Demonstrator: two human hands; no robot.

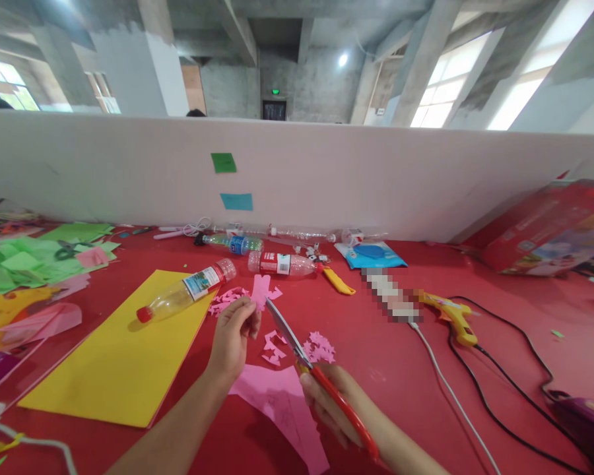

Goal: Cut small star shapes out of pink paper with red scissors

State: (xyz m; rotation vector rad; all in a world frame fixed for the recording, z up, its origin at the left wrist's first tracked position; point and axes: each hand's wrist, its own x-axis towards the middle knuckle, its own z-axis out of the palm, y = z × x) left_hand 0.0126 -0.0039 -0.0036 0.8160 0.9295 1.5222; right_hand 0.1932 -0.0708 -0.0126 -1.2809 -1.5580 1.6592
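My left hand [235,333] pinches a small piece of pink paper [261,289] above the red table. In my right hand [334,399] is a pair of scissors [290,333] with red handles, its blade tips close to the lower edge of that paper. Whether the blades touch the paper, I cannot tell. Pink scraps [273,348] and a small heap of cut pink pieces [319,348] lie below the blades. Behind my left hand is another heap of pink pieces [228,300]. A larger pink sheet [282,402] rests between my forearms, partly hidden by my right hand.
A plastic bottle [202,282] lies partly on a yellow sheet [113,356]. Several more bottles lie near the white partition [297,171]. A yellow cutter [339,282], a blue packet [389,257] and a yellow glue gun [455,316] with a cable are to the right. Green paper [17,260] covers the far left.
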